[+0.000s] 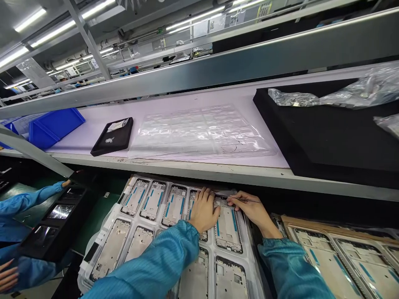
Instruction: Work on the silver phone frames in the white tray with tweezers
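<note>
A clear plastic tray holds several phone frames in two visible rows. Blue strips mark the frames of the far row. My left hand lies palm down over the fourth frame of that row, fingers spread, its thumb near the last frame. At the top of that last frame, my right hand pinches a thin dark tool, which looks like tweezers. Its tip is too small to make out.
A shelf edge runs just beyond the tray. On it are clear plastic sheets, a small black tray and a blue bin. More frames lie right. At left, another person's sleeve reaches to a black tray.
</note>
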Demonstrator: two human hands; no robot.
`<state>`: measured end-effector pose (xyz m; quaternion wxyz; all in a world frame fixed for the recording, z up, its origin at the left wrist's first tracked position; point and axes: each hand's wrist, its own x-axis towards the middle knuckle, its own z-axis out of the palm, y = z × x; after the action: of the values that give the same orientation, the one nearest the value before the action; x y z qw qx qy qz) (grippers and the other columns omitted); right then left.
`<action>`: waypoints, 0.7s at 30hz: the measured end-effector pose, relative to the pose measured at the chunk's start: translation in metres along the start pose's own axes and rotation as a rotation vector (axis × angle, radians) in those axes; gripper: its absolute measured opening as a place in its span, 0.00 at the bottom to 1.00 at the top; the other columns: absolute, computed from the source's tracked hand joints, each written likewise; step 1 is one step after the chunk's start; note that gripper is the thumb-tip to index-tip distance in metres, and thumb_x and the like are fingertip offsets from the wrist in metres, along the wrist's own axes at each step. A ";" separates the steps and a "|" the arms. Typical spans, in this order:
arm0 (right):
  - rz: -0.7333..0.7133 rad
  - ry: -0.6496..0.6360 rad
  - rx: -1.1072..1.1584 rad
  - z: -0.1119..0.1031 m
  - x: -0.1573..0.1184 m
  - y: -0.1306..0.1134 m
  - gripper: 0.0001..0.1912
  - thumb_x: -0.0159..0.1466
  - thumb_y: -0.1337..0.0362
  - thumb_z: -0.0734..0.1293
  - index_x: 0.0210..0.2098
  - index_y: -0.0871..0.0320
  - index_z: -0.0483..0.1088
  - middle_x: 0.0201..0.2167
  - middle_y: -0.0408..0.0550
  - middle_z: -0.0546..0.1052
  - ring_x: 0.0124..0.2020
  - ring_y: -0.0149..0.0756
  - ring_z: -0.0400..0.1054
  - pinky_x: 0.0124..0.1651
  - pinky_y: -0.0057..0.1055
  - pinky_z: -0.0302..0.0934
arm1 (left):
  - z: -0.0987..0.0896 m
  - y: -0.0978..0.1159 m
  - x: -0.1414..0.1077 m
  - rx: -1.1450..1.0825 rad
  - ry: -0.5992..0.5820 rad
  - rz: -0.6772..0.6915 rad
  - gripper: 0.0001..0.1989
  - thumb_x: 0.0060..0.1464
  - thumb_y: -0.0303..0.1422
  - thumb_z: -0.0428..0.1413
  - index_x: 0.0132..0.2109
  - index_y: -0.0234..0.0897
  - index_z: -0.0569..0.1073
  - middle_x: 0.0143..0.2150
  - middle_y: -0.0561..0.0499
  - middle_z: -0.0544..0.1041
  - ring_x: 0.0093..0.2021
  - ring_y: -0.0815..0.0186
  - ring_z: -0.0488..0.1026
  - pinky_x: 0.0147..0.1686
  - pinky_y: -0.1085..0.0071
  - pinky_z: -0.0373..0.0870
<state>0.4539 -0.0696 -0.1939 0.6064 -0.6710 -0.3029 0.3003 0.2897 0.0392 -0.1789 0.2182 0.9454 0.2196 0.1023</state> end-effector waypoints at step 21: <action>0.003 -0.013 -0.008 -0.002 0.001 0.003 0.29 0.45 0.35 0.77 0.25 0.56 0.76 0.27 0.54 0.80 0.25 0.43 0.72 0.28 0.35 0.68 | 0.003 0.003 -0.005 0.123 0.053 0.054 0.21 0.64 0.34 0.52 0.61 0.35 0.71 0.69 0.35 0.62 0.71 0.46 0.55 0.68 0.44 0.56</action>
<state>0.4560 -0.0700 -0.1970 0.6012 -0.6721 -0.3070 0.3042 0.2870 0.0334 -0.1806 0.1511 0.9595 0.2055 0.1198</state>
